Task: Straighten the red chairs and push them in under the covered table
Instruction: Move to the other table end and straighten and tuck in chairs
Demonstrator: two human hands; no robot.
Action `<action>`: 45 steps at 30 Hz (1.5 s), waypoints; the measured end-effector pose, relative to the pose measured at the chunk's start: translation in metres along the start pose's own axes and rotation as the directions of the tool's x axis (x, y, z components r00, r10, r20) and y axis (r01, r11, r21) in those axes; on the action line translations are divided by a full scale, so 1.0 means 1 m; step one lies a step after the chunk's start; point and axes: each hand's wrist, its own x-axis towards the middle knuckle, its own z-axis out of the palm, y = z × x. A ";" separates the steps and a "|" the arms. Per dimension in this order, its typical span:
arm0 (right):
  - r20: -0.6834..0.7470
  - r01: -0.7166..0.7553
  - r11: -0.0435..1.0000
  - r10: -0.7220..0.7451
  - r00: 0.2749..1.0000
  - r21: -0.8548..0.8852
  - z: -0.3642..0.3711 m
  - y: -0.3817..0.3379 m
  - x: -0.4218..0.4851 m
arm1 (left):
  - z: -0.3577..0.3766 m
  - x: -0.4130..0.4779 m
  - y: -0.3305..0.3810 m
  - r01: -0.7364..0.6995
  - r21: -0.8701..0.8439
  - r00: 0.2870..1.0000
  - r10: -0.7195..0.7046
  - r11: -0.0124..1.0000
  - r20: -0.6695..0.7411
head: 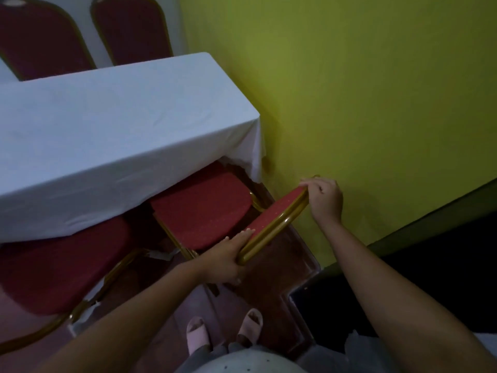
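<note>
A red chair with a gold frame stands at the right end of the covered table, its seat partly under the white cloth. My left hand grips the near end of its backrest top. My right hand grips the far end, close to the wall. A second red chair stands to the left, its seat partly under the cloth and its gold backrest rail curving toward me.
A yellow-green wall runs close along the right of the chair. Two more red chair backs rise behind the table. A dark low surface lies at the right. My feet in pale slippers stand on the reddish floor.
</note>
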 end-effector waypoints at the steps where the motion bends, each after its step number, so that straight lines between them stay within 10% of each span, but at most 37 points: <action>1: 0.056 0.009 1.000 -0.008 0.998 -0.021 0.002 -0.001 0.001 | 0.002 0.000 0.005 0.000 -0.032 0.999 -0.001 0.999 -0.041; 7: 0.175 -0.021 0.999 0.026 0.984 -0.027 0.011 -0.005 0.003 | 0.024 0.012 0.027 -0.091 -0.024 0.867 0.067 0.996 -0.493; 12: 0.128 -0.035 0.999 0.038 0.991 -0.031 0.027 -0.016 -0.015 | 0.019 -0.008 -0.003 -0.161 0.419 0.752 0.386 0.894 -0.534; 20: 0.064 0.011 1.000 -0.010 0.998 -0.023 0.071 -0.049 -0.065 | 0.016 -0.061 -0.062 0.022 0.462 0.671 0.330 0.886 -0.664; 31: 0.208 0.349 0.931 -0.322 0.923 -0.108 0.069 -0.039 -0.054 | -0.005 -0.077 -0.081 0.100 0.478 0.759 0.244 0.873 -0.604; 45: 0.262 0.396 0.912 -0.358 0.896 -0.107 0.113 -0.081 -0.071 | -0.042 -0.115 -0.135 0.224 0.434 0.761 0.121 0.873 -0.638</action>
